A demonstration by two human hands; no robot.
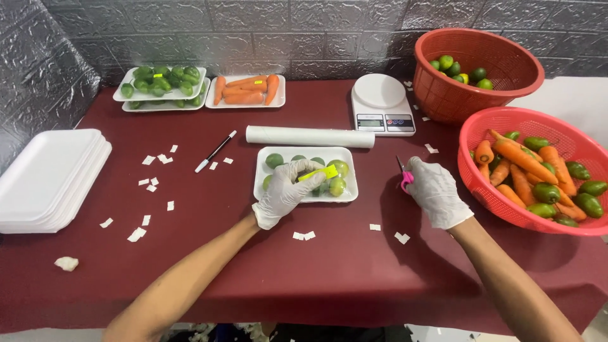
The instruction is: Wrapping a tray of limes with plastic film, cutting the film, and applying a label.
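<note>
A white foam tray (345,156) of green limes (274,160) sits at the middle of the dark red table. My left hand (283,192), in a white glove, rests over the tray and pinches a small yellow label (320,173) above the limes. My right hand (432,190), also gloved, lies on the table to the right of the tray and grips pink-handled scissors (403,177), their tip pointing away from me.
A white film roll (309,136) and a digital scale (381,105) lie behind the tray. Two red baskets (474,130) (437,101) of carrots and limes stand right. Filled trays (161,95) (278,100) sit at the back, a foam tray stack (47,180) left, a pen (215,151) and paper scraps (152,183) around.
</note>
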